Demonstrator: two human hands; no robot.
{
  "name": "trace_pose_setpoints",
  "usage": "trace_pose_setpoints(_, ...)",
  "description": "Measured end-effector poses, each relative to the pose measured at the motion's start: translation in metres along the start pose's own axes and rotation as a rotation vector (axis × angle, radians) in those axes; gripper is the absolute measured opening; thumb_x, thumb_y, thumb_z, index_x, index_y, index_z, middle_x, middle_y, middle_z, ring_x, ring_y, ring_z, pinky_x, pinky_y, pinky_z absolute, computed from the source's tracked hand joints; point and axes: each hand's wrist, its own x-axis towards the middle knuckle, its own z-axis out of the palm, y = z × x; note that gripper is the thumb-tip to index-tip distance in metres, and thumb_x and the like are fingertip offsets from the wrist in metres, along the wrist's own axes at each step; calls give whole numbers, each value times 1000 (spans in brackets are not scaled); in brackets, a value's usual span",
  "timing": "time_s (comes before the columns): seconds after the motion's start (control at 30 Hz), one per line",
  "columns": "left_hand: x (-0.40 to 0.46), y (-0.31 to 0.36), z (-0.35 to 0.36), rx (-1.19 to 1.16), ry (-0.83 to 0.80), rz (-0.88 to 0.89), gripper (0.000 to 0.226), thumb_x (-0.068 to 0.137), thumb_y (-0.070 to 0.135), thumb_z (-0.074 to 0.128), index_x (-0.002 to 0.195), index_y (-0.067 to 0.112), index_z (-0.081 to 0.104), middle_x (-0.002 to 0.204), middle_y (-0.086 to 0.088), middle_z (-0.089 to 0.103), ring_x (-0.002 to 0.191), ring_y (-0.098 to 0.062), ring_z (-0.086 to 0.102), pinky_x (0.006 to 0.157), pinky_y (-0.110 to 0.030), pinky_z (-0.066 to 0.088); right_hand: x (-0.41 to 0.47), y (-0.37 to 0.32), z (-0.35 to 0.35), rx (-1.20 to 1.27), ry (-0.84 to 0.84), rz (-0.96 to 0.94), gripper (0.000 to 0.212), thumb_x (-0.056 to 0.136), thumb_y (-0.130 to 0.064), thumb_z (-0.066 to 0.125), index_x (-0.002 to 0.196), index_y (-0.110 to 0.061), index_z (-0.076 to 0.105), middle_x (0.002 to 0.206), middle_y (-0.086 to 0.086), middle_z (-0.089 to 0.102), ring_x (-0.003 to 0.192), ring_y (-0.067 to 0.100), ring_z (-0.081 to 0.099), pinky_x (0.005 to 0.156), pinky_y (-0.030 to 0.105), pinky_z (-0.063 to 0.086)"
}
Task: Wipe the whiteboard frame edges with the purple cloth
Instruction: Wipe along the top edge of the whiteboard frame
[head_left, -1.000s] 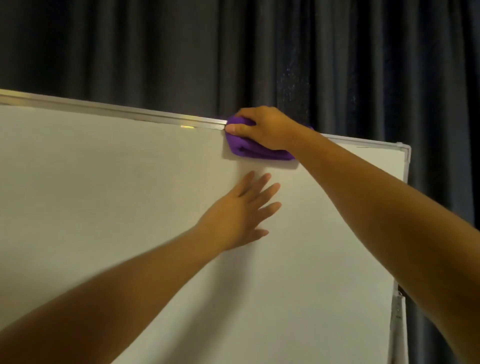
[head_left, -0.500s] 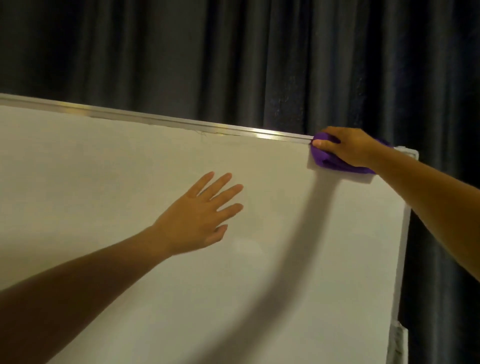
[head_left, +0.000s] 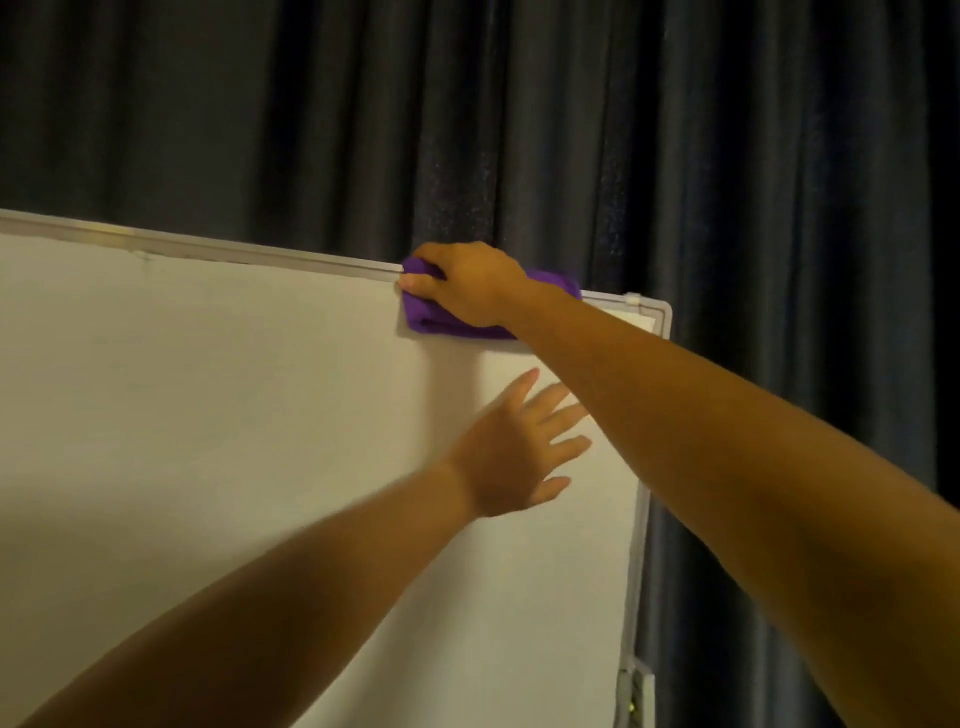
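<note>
The right hand, clamping the folded purple cloth over the whiteboard's top frame edge, is sliding back leftward from the corner, seemingly repeating the pass, while the spread left hand is bracing the board.

A single head-worn wide-angle view looks forward and slightly upward from close range, within arm's reach of a whiteboard, taking in its top right corner against dark curtains, both forearms entering from below.
</note>
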Motion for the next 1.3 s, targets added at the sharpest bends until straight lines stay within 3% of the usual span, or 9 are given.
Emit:
trace_pose_setpoints(0.13, 11, 2, 27, -23, 111, 12, 61, 93, 56, 66, 143, 22, 61, 152, -11, 56, 142, -37, 52, 123, -62, 28, -3, 16, -4, -23, -14, -42, 49, 99, -55, 41, 134, -23, 52, 120, 7, 66, 96, 23, 59, 82, 35, 47)
trace_pose_setpoints(0.4, 23, 2, 53, 93, 39, 29, 68, 103, 62, 35, 161, 27, 33, 172, -9, 20, 159, -39, 6, 124, -58, -20, -22, 80, -22, -160, -172, 17, 53, 95, -63, 43, 132, -26, 51, 118, 7, 65, 87, 20, 51, 75, 34, 39)
trace_pose_setpoints(0.53, 19, 3, 56, 89, 66, 46, 64, 104, 58, 38, 159, 25, 37, 172, -10, 22, 159, -39, 6, 124, -58, -15, -35, 111, -49, -258, -379, 102, 59, 91, -71, 42, 133, -31, 48, 128, 3, 58, 96, 19, 52, 80, 33, 42)
trace_pose_setpoints(0.63, 20, 4, 55, 6, 102, 27, 61, 97, 57, 55, 150, 26, 52, 165, -9, 38, 157, -36, 21, 127, -55, -6, -48, 134, -67, -345, -460, 129, 61, 92, -68, 44, 139, -30, 46, 137, 2, 54, 100, 16, 49, 83, 30, 37)
trace_pose_setpoints(0.73, 22, 6, 56, -24, 118, -14, 56, 95, 54, 58, 144, 28, 59, 161, -6, 46, 156, -33, 28, 130, -53, -8, -58, 159, -82, -383, -536, 197, 50, 95, -54, 52, 135, -24, 53, 128, 3, 60, 85, 10, 55, 70, 20, 39)
trace_pose_setpoints(0.8, 26, 6, 58, -26, 101, -17, 52, 95, 52, 57, 141, 28, 61, 160, -5, 46, 155, -33, 28, 130, -55, -5, -62, 177, -80, -336, -582, 257, 44, 96, -49, 55, 132, -23, 55, 124, 3, 62, 88, 14, 58, 73, 22, 44)
trace_pose_setpoints(0.97, 56, 14, 61, 12, 69, -3, 42, 95, 50, 60, 128, 25, 65, 153, -9, 53, 147, -37, 41, 130, -57, 1, -78, 227, -64, 215, -425, 481, 42, 73, -63, 75, 109, -43, 66, 109, -3, 70, 95, 19, 68, 76, 33, 60)
trace_pose_setpoints(1.1, 90, 16, 53, 33, 38, -52, 45, 88, 55, 70, 121, 24, 72, 140, -10, 66, 134, -37, 59, 123, -58, 18, -97, 261, -50, 701, -326, 530, 44, 63, -54, 86, 102, -37, 74, 101, 1, 76, 91, 24, 74, 70, 33, 60)
trace_pose_setpoints(1.3, 119, 20, 53, -16, 114, -152, 35, 93, 46, 63, 116, 21, 73, 135, -10, 68, 130, -34, 61, 122, -49, 21, -138, 274, 14, 1220, 329, 444, 29, 83, -43, 74, 108, -29, 73, 103, 5, 76, 91, 24, 73, 73, 33, 61)
